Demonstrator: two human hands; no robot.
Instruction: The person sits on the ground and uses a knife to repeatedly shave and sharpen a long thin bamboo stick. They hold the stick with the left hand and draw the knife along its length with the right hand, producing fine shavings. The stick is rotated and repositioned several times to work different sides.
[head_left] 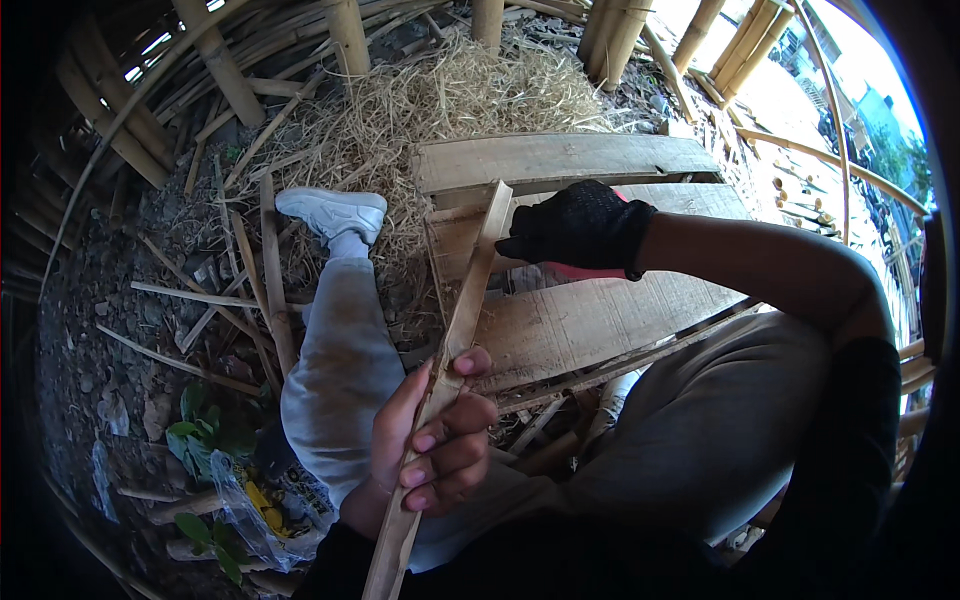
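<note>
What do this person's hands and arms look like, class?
The left hand is bare; the left sleeve is black. The right hand wears a black, textured glove; the right forearm is bare, and the right sleeve, also black, ends near the elbow.

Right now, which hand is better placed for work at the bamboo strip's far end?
Likely the right hand: gloved, it is close beside the far end of the bamboo strip, while the bare left hand grips it nearer the body.

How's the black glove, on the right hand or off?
On: the black glove wraps the right hand down to the wrist, where the bare forearm begins.
</note>
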